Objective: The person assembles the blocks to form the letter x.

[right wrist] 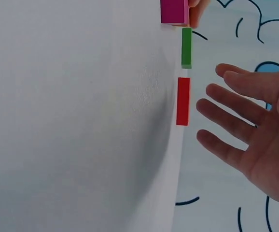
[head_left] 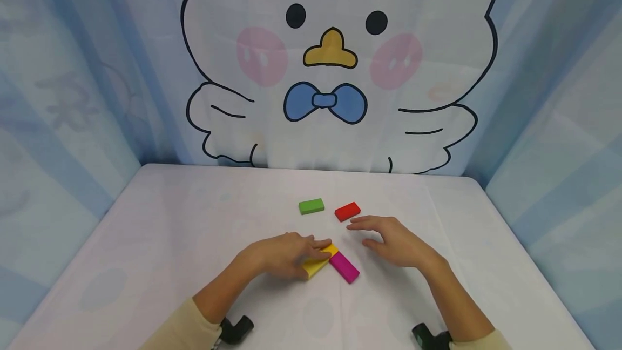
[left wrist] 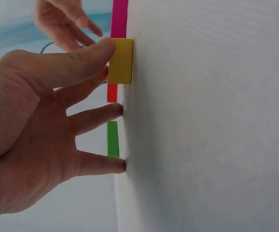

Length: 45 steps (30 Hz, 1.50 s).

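Note:
My left hand (head_left: 288,254) pinches a yellow block (head_left: 316,268) that lies on the table, the thumb at its near end and fingers laid over it. In the left wrist view the end of the yellow block (left wrist: 121,61) faces the camera beside the thumb tip, with the other fingers spread toward the tabletop. A magenta block (head_left: 344,267) meets the far end of the yellow one at an angle. My right hand (head_left: 397,242) hovers with fingers extended and nothing in it, nearest to a red block (head_left: 347,211). Left of the red block lies a green block (head_left: 311,206).
All the blocks lie on a white-covered table (head_left: 170,220) with rounded far corners. Behind it hangs a curtain (head_left: 335,145) printed with a cartoon bird, and pale blue curtains flank both sides. Dark wrist devices (head_left: 236,330) show below the hands.

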Tool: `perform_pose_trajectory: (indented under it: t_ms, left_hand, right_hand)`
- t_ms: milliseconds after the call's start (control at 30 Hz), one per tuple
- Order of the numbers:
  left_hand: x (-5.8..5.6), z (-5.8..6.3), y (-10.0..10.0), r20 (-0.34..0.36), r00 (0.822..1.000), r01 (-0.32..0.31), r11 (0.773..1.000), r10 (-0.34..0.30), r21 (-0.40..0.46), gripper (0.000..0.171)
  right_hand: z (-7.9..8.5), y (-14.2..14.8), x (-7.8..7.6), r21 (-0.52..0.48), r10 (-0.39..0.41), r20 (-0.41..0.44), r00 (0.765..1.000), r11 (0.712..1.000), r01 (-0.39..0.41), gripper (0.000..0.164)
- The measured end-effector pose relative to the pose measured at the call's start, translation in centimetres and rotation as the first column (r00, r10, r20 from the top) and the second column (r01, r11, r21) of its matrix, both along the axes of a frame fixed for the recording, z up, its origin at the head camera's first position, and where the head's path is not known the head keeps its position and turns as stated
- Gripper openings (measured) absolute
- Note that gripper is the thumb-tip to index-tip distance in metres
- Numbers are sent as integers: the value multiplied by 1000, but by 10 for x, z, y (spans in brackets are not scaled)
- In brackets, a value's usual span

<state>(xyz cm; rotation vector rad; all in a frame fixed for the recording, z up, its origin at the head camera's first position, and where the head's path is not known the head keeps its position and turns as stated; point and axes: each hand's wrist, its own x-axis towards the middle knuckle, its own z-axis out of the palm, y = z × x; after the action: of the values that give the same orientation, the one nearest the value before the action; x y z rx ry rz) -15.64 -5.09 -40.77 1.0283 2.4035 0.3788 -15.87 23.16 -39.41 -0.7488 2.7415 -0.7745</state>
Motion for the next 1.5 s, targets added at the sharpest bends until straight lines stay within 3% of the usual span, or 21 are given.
perform_pose_trajectory:
  t_ms: [167, 567, 833, 1067, 1500]
  left_hand:
    - [0, -1, 0, 5, 1000, -1, 1000, 1, 7, 63]
    - [0, -1, 0, 8, 1000, -9, 1000, 9, -3, 63]
    - [0, -2, -1, 16, 1000, -13, 1000, 13, -1, 62]
    - [-1, 0, -1, 16, 1000, -7, 1000, 7, 6, 62]
    - [-2, -1, -1, 33, 999, -14, 1000, 14, 24, 61]
  right_hand:
    - [0, 5, -10, -9, -3, -35, 999, 1000, 3, 41]
    - [-2, 5, -37, -28, -105, -73, 992, 994, 103, 38]
    - [-7, -1, -58, -89, -138, -22, 990, 987, 135, 38]
    - [-10, -5, -73, -67, -148, 42, 988, 986, 150, 42]
    - [-17, -11, -84, -20, -131, 86, 988, 991, 133, 39]
